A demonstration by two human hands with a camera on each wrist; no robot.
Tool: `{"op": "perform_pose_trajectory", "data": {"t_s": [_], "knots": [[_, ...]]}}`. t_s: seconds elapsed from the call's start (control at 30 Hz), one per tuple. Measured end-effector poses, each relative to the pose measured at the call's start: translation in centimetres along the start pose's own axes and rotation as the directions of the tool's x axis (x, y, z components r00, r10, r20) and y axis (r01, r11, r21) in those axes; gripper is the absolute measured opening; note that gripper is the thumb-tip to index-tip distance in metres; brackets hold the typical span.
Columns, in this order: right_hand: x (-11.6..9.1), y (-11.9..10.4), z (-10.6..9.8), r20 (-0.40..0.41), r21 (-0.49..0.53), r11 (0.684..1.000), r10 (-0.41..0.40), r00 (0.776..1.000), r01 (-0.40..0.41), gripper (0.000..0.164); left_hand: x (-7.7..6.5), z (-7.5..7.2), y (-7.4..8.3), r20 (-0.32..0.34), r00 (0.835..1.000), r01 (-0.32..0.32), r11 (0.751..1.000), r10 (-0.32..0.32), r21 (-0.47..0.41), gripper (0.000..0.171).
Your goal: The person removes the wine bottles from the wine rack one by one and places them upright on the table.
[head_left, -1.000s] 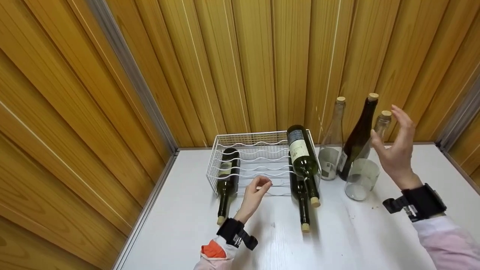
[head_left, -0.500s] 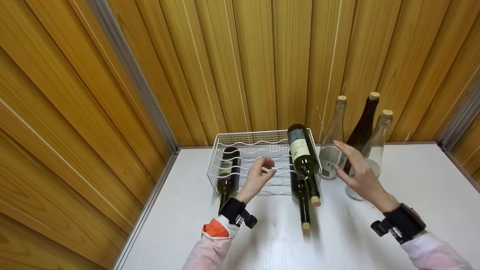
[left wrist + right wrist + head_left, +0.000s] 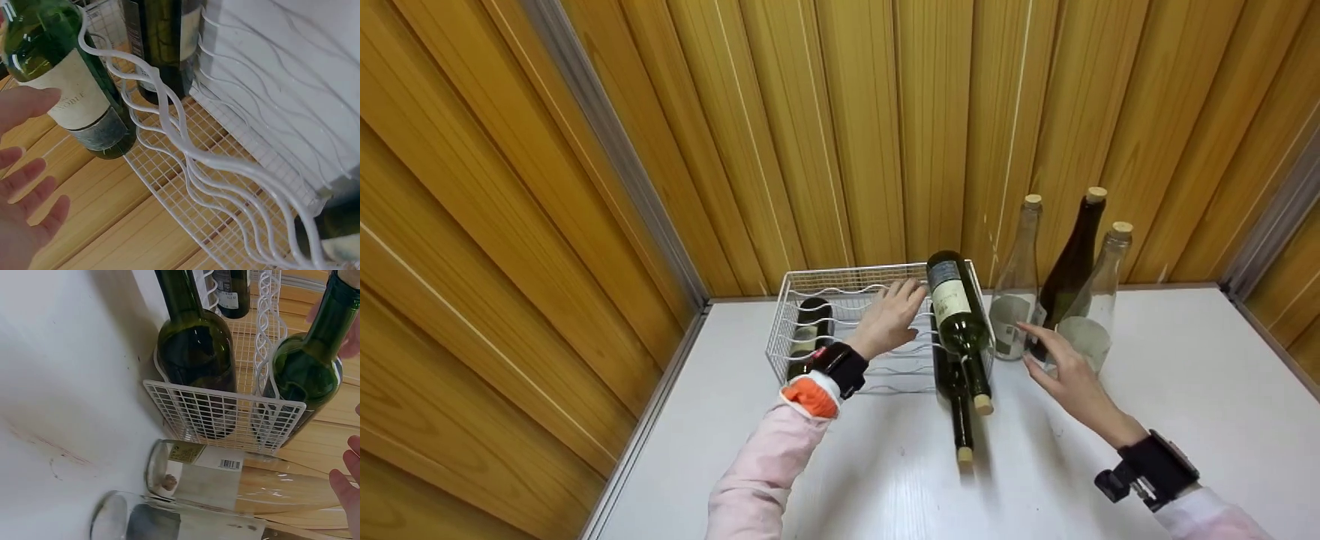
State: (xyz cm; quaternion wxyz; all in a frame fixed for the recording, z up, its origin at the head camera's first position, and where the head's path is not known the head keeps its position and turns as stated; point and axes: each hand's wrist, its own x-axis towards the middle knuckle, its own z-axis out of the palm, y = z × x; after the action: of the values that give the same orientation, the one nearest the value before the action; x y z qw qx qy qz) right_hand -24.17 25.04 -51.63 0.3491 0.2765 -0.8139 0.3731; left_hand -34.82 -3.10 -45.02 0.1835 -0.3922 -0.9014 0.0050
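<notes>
In the head view, my left hand (image 3: 889,319) reaches over the white wire rack (image 3: 840,268) with its fingers extended. Beside it, a green wine bottle (image 3: 951,296) with a cream and blue label lies on the rack's upper tier, its corked neck toward me. In the left wrist view the thumb (image 3: 34,104) overlaps that label, while the other fingers are spread apart. My right hand (image 3: 1069,379) hovers in front of the upright bottles, thumb and fingers apart, holding nothing. Below the upper bottle lies another dark green wine bottle (image 3: 962,420), and a third (image 3: 810,330) occupies the rack's left side.
Right of the rack stand two clear corked bottles, one at the back (image 3: 1012,322) and one in front (image 3: 1102,289), with a dark brown bottle (image 3: 1069,262) between them. Wooden panels (image 3: 855,135) close off the back of the white table (image 3: 900,480).
My left hand has moved forward and up over the rack toward the upper bottle, its fingers straightening. My right hand has come left and down from beside the front clear bottle's neck.
</notes>
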Motion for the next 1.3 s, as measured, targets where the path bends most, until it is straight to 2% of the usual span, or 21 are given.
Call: {"op": "perform_pose_trajectory", "data": {"t_s": [0.07, 0.17, 0.3, 0.4, 0.6, 0.73, 0.93, 1.03, 1.17, 1.3], "knots": [[-0.3, -0.1, 0.1, 0.003, 0.017, 1.000, 0.024, 1.000, -0.024, 0.059, 0.7, 0.1, -0.2, 0.026, 0.998, -0.060, 0.993, 0.058, 0.101, 0.069], [-0.6, -0.2, 0.3, 0.004, 0.039, 0.998, 0.041, 0.999, -0.041, 0.056, 1.7, 0.5, -0.4, 0.039, 0.989, -0.148, 0.967, 0.143, 0.207, 0.066], [-1.0, -0.5, 0.5, -0.007, 0.051, 0.998, 0.046, 0.999, -0.046, 0.055, 2.9, 1.0, -0.4, 0.056, 0.968, -0.251, 0.928, 0.245, 0.275, 0.058], [-1.1, -0.6, 0.6, -0.020, 0.059, 0.997, 0.048, 0.999, -0.047, 0.055, 3.9, 1.3, -0.4, 0.074, 0.956, -0.293, 0.910, 0.284, 0.294, 0.058], [-1.3, -1.0, 0.9, -0.020, 0.072, 0.995, 0.066, 0.998, -0.065, 0.055, 5.3, 1.7, -0.3, 0.102, 0.954, -0.298, 0.916, 0.281, 0.268, 0.059], [-1.4, -1.2, 0.7, -0.023, 0.077, 0.993, 0.096, 0.995, -0.094, 0.054, 5.9, 2.2, -0.3, 0.116, 0.950, -0.312, 0.912, 0.291, 0.267, 0.056], [-1.3, -1.1, 0.6, -0.024, 0.072, 0.993, 0.099, 0.995, -0.097, 0.055, 6.4, 2.9, -0.4, 0.156, 0.945, -0.320, 0.913, 0.288, 0.252, 0.075], [-1.4, -1.0, 0.5, -0.023, 0.071, 0.993, 0.092, 0.995, -0.090, 0.056, 6.6, 3.3, -0.4, 0.158, 0.941, -0.330, 0.913, 0.298, 0.241, 0.079], [-1.6, -1.1, 0.4, -0.023, 0.077, 0.993, 0.096, 0.995, -0.094, 0.056, 7.0, 3.5, -0.4, 0.195, 0.931, -0.340, 0.926, 0.307, 0.162, 0.082], [-1.8, -1.0, 0.3, -0.021, 0.079, 0.991, 0.114, 0.993, -0.112, 0.056, 7.3, 3.6, -0.1, 0.259, 0.920, -0.307, 0.951, 0.293, 0.016, 0.085]]}}
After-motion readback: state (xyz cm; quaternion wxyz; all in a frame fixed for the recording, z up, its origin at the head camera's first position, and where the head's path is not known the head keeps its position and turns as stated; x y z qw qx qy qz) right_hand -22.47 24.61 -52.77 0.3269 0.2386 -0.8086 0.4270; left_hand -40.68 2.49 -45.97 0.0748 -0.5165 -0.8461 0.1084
